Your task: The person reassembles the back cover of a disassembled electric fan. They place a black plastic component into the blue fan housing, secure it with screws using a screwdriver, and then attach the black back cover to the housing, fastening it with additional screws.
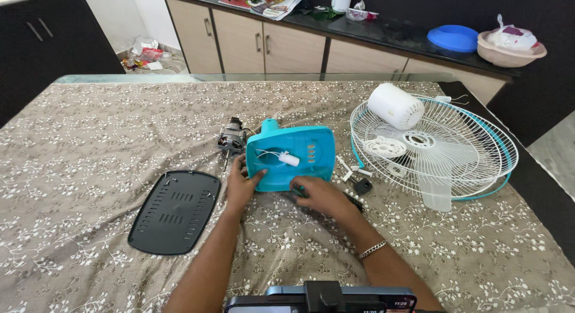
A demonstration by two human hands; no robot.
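Observation:
A teal plastic fan housing lies open side up on the patterned tablecloth, with a small white cylinder and thin wires inside it. My left hand grips the housing's near left corner. My right hand rests at the housing's near edge, fingers curled over a dark tool that lies partly hidden under it. The fan motor sits just left of the housing, apart from my hands.
A black vented cover plate lies to the left. A white wire fan guard with a white motor cover, blade and small parts sits to the right. Small screws and a black knob lie between. A counter with cabinets stands behind.

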